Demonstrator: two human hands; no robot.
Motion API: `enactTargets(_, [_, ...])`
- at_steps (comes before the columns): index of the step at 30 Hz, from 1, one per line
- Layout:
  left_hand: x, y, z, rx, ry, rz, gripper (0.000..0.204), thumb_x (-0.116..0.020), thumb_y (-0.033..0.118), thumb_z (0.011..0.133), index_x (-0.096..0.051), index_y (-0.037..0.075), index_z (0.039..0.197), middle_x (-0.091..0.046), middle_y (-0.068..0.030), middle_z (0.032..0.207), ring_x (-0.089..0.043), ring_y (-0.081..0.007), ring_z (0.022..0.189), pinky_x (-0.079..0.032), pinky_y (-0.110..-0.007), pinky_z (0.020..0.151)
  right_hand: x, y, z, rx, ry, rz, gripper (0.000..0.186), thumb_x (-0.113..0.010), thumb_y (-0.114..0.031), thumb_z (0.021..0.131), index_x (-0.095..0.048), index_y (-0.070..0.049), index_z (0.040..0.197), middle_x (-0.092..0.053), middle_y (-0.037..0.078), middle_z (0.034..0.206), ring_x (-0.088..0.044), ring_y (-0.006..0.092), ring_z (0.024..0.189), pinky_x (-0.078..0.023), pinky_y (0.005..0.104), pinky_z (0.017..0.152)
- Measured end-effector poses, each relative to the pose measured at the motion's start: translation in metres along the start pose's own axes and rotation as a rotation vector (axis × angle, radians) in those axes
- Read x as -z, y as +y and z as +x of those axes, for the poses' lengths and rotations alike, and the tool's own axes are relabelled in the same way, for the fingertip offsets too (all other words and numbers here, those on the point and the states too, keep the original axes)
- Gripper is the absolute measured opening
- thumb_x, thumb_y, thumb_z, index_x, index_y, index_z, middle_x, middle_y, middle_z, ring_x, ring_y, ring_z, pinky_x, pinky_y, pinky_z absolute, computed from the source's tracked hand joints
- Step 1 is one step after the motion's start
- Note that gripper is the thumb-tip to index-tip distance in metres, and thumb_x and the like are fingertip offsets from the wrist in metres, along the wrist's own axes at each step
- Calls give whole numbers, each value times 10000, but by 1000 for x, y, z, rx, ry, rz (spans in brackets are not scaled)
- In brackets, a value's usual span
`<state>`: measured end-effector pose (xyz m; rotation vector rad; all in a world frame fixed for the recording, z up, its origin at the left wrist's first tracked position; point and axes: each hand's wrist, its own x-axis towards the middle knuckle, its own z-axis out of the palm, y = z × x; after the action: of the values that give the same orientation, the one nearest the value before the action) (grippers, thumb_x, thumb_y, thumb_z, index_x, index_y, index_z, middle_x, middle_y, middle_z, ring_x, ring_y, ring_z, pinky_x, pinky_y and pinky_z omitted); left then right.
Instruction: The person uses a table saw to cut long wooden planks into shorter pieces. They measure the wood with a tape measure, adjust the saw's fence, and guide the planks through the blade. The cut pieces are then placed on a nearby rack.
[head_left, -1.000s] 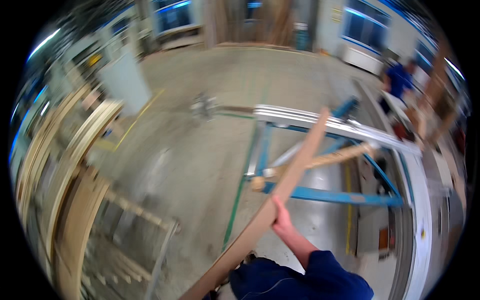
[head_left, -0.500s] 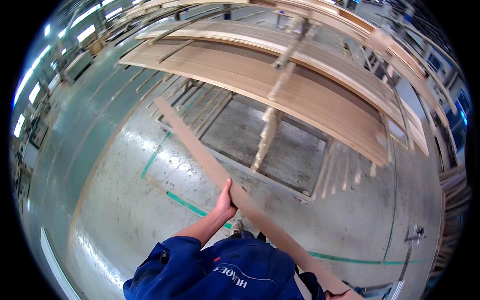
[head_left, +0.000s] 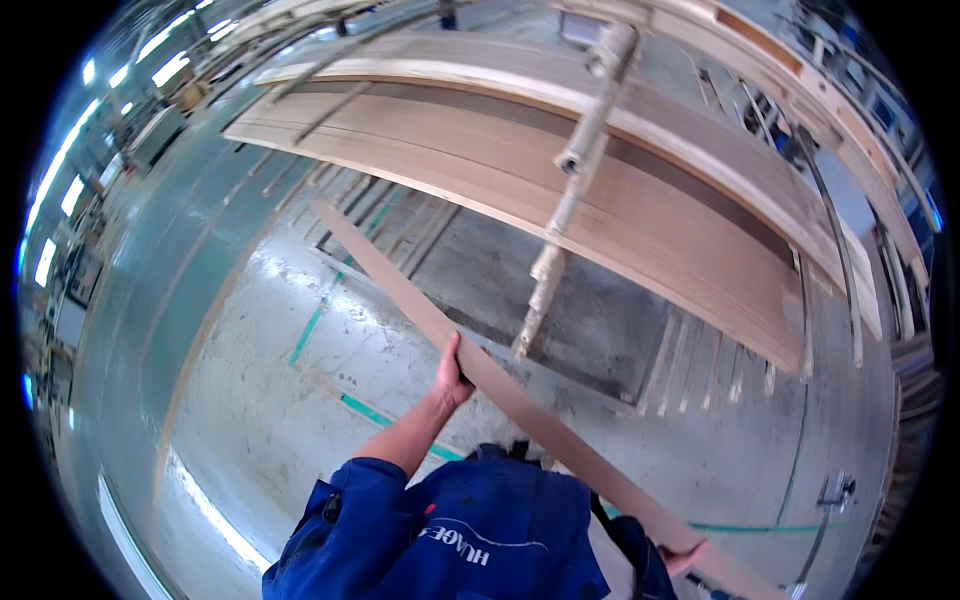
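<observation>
Both left hand [head_left: 455, 380] and right hand [head_left: 682, 558] gripped the plank [head_left: 530, 415], now by the rack's [head_left: 548, 262] near edge, no longer crossing blue framework.

I see a bright, cool-coloured place, with white lights [head_left: 172, 68] glowing up on the left and shiny white patches on the floor [head_left: 250, 420]. It gets darker under the stacked boards [head_left: 450, 165], where a soft grey shadow lies. My view is round with black corners, straight things bend near the edge, and the far end of the long plank [head_left: 490, 385] looks a bit smeary.
</observation>
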<state>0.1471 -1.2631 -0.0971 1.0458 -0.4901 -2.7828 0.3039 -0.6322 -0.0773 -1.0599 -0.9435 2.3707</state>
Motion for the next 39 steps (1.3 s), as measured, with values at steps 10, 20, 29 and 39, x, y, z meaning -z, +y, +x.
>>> enactTargets(10, [-5, 60, 122, 47, -119, 94, 686, -691, 610, 909, -559, 33, 1256, -673, -167, 1094, -638, -325, 1039, -506, -509, 1003, -86, 112, 8, 61, -37, 118, 645, -631, -591, 959, -548, -85, 1352, -630, 106, 1270, -594, 300, 1186, -471, 509, 1049])
enactTargets(20, [15, 107, 195, 118, -56, 385, 729, -772, 582, 864, -521, 163, 1404, -551, -61, 1387, -532, -254, 1289, -397, -428, 1142, -202, 261, -5, -3, -29, 263, 465, -704, -471, 955, -581, -148, 1266, -670, 29, 1100, -651, 202, 1038, -533, 377, 929])
enactTargets(29, [-40, 82, 249, 348, -145, 392, 519, -719, 503, 941, -617, 127, 1283, -668, -81, 1258, -614, -301, 1183, -481, -488, 1042, -314, 340, 40, -195, -83, 241, 568, -816, -372, 888, -572, -103, 1323, -672, 41, 1103, -645, 205, 1026, -522, 363, 916])
enactTargets(39, [-83, 103, 342, 300, -114, 342, 493, -618, 512, 996, -607, 137, 1316, -663, -65, 1276, -624, -294, 1175, -494, -503, 1020, -229, 288, -6, -125, 29, -432, 665, -828, -349, 857, -566, -19, 1371, -634, 85, 1156, -637, 197, 908, -577, 326, 794])
